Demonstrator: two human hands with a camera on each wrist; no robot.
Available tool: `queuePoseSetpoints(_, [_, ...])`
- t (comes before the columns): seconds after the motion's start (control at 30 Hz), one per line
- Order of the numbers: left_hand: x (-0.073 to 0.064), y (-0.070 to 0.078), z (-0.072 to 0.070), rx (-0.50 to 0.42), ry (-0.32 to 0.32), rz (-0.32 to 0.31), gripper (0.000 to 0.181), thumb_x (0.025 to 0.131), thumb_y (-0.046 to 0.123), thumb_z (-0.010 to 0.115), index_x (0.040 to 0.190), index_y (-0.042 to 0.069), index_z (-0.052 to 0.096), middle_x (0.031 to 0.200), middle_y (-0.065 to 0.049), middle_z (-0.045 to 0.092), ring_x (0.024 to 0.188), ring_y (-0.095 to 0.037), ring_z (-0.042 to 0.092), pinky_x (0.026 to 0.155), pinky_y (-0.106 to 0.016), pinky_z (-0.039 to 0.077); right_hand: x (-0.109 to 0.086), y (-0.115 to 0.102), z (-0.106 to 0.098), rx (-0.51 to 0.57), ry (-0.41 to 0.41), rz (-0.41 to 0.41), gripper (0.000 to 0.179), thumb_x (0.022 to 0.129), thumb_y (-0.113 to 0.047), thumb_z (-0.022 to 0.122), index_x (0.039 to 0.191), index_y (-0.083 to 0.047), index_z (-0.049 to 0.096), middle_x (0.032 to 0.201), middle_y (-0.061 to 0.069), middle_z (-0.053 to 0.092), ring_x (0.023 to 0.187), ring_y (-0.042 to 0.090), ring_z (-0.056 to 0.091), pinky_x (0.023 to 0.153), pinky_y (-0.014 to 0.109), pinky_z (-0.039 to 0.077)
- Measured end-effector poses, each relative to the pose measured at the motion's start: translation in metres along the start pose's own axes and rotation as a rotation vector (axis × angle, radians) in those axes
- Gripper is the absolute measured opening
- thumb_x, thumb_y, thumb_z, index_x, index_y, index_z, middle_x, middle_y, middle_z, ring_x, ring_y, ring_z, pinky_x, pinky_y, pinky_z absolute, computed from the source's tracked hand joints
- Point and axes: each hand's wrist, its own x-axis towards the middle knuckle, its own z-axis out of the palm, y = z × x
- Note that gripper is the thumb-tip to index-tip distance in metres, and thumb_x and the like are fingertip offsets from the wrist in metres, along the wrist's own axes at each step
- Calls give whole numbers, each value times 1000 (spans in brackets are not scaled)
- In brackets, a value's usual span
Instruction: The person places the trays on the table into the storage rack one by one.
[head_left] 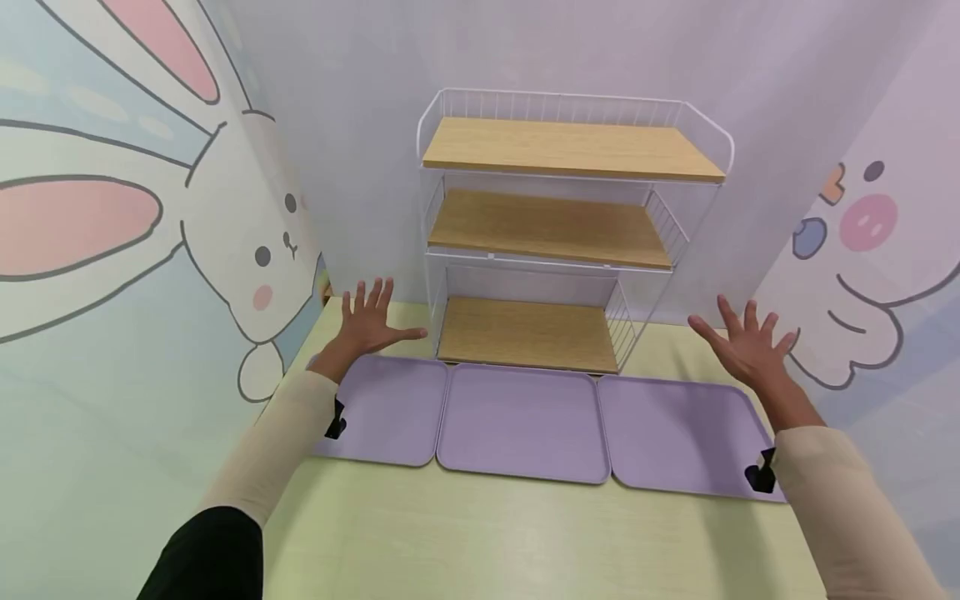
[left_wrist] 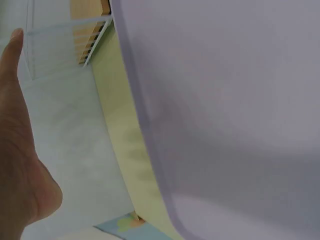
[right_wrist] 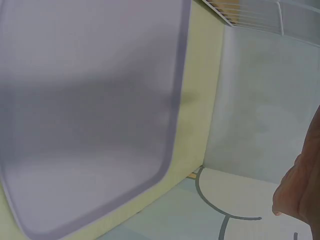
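My left hand (head_left: 365,323) is raised with fingers spread, over the back edge of the left purple tray (head_left: 390,408), and holds nothing. Its thumb points toward the shelf rack. On the other side my right hand (head_left: 748,346) is also up with fingers spread and nothing in it, beyond the back right corner of the right purple tray (head_left: 675,433). Between them lies the middle purple tray (head_left: 522,423). In the left wrist view part of the left hand (left_wrist: 20,150) shows at the left edge; the right wrist view catches part of the right hand (right_wrist: 300,185).
A white wire rack with three wooden shelves, top (head_left: 570,148), middle (head_left: 551,227) and bottom (head_left: 525,333), stands behind the trays on a pale yellow table (head_left: 510,542). Walls with a cartoon rabbit (head_left: 262,217) and another cartoon figure (head_left: 862,283) flank the table.
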Motion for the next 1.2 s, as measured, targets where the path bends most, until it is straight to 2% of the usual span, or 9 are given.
queuePoseSetpoints(0.2, [0, 20, 14, -40, 9, 44, 138, 90, 85, 66, 182, 12, -7, 192, -19, -2, 178, -48, -8, 141, -68, -14, -9, 13, 13, -6, 10, -4, 101, 110, -79, 29, 181, -16, -6, 174, 49, -18, 153, 85, -19, 114, 101, -15])
queuePoseSetpoints(0.33, [-1, 30, 21, -87, 11, 68, 129, 96, 78, 64, 183, 12, -4, 192, -19, -1, 178, -48, -6, 142, -68, -11, -17, 21, 20, -4, 3, 5, 101, 111, -78, 30, 181, -14, -3, 173, 52, -13, 152, 87, -14, 115, 101, -10])
queuePoseSetpoints(0.57, [4, 40, 34, -167, 35, 108, 104, 109, 73, 44, 183, 13, 4, 191, -22, 6, 177, -53, 1, 141, -71, -6, -31, 38, 28, 18, -8, 20, 101, 112, -76, 32, 181, -11, -2, 173, 53, -9, 152, 88, -11, 117, 100, -7])
queuePoseSetpoints(0.73, [8, 53, 39, -172, 35, 131, 85, 118, 60, 31, 183, 11, 9, 190, -23, 10, 177, -51, 4, 141, -71, -3, -40, 50, 33, 38, -11, 23, 100, 113, -74, 32, 181, -10, -2, 174, 52, -4, 153, 88, -7, 115, 101, -4])
queuePoseSetpoints(0.83, [10, 59, 42, -172, 37, 147, 74, 121, 50, 27, 183, 12, 12, 190, -24, 13, 177, -51, 6, 141, -72, -2, -45, 57, 36, 38, -22, 25, 99, 114, -72, 31, 181, -9, -3, 174, 53, -2, 151, 89, -4, 115, 101, 0])
queuePoseSetpoints(1.07, [11, 65, 49, -153, 35, 141, 68, 123, 40, 23, 183, 10, 9, 190, -18, 17, 178, -47, 7, 140, -73, 2, -56, 76, 41, 92, -66, 44, 98, 115, -69, 29, 179, -4, -6, 172, 55, -5, 150, 89, -5, 114, 100, 4])
queuePoseSetpoints(1.2, [12, 63, 52, -224, 35, 152, 68, 123, 32, 25, 182, 6, 6, 189, -21, 17, 177, -47, 10, 140, -75, 4, -60, 89, 46, 127, -76, 49, 99, 115, -69, 29, 178, -1, -6, 172, 55, -3, 152, 87, -2, 116, 99, 11])
